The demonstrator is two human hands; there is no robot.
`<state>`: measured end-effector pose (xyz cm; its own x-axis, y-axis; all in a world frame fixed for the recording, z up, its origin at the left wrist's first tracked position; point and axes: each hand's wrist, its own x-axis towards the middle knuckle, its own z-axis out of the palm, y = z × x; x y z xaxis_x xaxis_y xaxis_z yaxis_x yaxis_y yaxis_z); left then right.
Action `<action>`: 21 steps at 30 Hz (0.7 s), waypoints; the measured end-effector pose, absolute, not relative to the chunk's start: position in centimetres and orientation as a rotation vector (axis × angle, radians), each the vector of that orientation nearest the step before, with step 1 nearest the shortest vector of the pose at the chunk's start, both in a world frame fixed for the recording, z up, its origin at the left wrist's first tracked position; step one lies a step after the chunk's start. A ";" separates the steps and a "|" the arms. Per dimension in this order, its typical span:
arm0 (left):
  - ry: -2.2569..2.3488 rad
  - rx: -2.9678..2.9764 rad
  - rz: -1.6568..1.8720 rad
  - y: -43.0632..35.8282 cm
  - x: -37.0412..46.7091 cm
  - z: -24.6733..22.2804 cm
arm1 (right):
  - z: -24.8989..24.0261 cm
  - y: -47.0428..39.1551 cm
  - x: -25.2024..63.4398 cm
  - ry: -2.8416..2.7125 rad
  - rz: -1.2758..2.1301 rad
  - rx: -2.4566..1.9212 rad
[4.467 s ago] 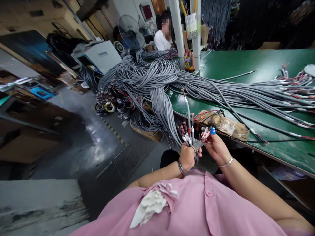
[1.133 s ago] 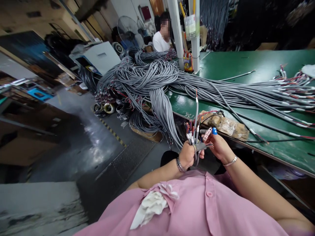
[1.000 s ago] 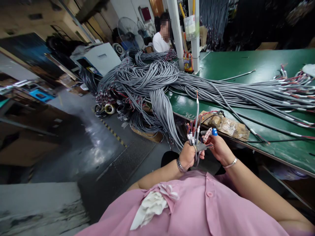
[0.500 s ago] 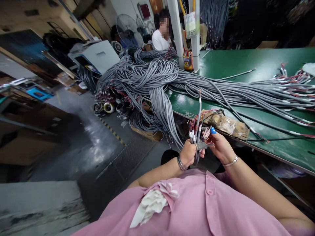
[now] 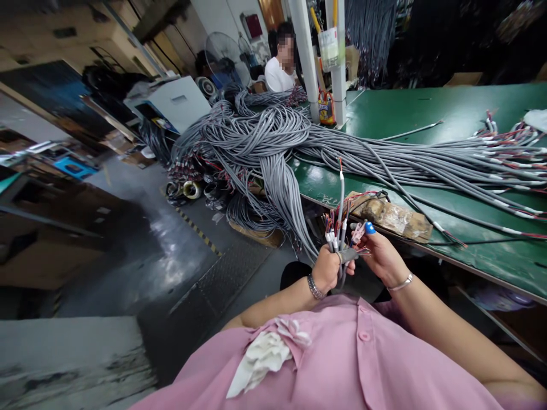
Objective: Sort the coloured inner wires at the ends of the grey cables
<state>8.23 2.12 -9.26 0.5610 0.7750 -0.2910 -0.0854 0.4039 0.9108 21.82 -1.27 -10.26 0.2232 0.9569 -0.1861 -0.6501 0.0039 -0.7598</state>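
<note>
My left hand (image 5: 327, 269) is closed around several grey cables (image 5: 335, 245) whose stripped ends, with white wraps and thin coloured wires, point upward. One cable (image 5: 341, 188) stands taller than the others, bare copper at its tip. Another cable end (image 5: 350, 254) lies sideways across the bunch, its fine wires fanned toward my right hand. My right hand (image 5: 383, 255) is closed, pinching a small pale pink piece with holes (image 5: 358, 232) close to the wires. A blue cover (image 5: 370, 228) sits on its thumb. Most of the right fingers are hidden.
Many long grey cables (image 5: 405, 156) lie across the green table (image 5: 393, 105) and hang over its edge. A worn wooden block (image 5: 397, 218) lies at the front edge beside my right hand. White posts (image 5: 305, 57) stand behind. A person in white (image 5: 277, 74) sits farther back.
The tall cable's tip has shifted slightly left and its cable leans less. The view has tilted a little. Both hands keep nearly the same place and hold.
</note>
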 end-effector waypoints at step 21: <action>0.849 1.062 0.667 2.0 9.1 -9.5 | -9.5 -1.5 21.2 -0.556 1.366 -0.855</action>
<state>9.06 1.95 -9.48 0.5203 0.8105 -0.2689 -0.0684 0.3534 0.9330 21.23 -1.48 -9.46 0.1519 0.9795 -0.1322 -0.6087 -0.0127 -0.7933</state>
